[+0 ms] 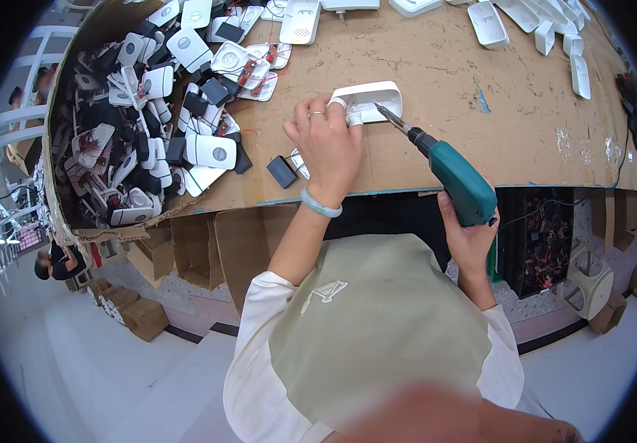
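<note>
A white plastic housing (386, 91), hollow side up, lies on the cardboard-topped table near its front edge. My left hand (326, 140) is closed on its left end, fingers curled over the rim, with white covers on some fingertips. In my right hand (473, 240) is a green electric screwdriver (462, 181), gripped at its back end. It slants up to the left, and its metal tip is at the inside of the housing. Whether the tip touches a screw is too small to tell. Beside my left wrist lie a black block (282, 172) and a partly hidden white piece.
A heap of white covers (211, 151) with black blocks and red wires fills the table's left side. More white housings (488, 26) lie along the far edge and far right. Below the table stand open cardboard boxes (194, 251), a black bin (540, 244) and a plastic stool (588, 280).
</note>
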The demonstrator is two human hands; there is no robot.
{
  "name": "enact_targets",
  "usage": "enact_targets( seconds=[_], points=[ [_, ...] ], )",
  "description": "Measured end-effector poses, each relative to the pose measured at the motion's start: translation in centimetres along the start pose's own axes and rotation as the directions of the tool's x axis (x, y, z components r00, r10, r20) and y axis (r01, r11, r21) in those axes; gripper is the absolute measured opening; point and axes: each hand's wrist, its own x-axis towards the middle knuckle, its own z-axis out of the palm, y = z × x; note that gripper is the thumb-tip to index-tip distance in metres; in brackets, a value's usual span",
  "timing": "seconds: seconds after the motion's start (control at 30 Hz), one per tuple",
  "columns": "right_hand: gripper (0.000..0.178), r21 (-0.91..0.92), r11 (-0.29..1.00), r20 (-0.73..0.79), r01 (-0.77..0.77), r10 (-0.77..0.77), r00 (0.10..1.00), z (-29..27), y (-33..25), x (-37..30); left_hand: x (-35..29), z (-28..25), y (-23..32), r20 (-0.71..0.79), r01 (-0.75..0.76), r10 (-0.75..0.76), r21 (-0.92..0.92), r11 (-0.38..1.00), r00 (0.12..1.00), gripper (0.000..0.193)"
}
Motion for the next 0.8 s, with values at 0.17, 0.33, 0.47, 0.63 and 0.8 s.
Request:
enact_targets(
  seconds=[0.17, 0.33, 0.47, 0.63, 0.8],
  points=[
    [0.027, 0.034, 0.992, -0.001, -0.124, 0.124, 0.992, -0.5, -0.5, -0.5, -0.9, -0.4, -0.9, 0.095, 0.111, -0.099, -0.122, 0.986, 0.991, 0.016],
    [0.031, 0.006, 0.994, -0.063, -0.106, 0.107, 0.992, -1.5, 0.0, -1.1, -2.3, -4.2, -2.4, 0.299, 0.325, -0.204, -0.446, 0.834, 0.932, 0.022],
    [0.031, 0.06, 0.997, -0.206, -0.044, 0.055, 0.977, -1.9, 0.0, -1.9, -6.2, -9.8, -7.3, 0.733, 0.728, -0.032, -0.669, 0.146, 0.68, 0.015],
    [0.027, 0.106, 0.989, -0.176, -0.106, 0.124, 0.977, -1.4, -0.5, -0.7, -16.1, -13.6, -17.6, 0.851, 0.831, 0.023, -0.518, 0.202, 0.524, 0.011],
    [0.024, 0.085, 0.994, -0.194, -0.065, 0.08, 0.978, -0.4, -1.6, -0.7, -31.4, -5.4, -27.9, 0.944, 0.989, -0.303, -0.147, -0.032, 0.13, 0.02]
  ],
)
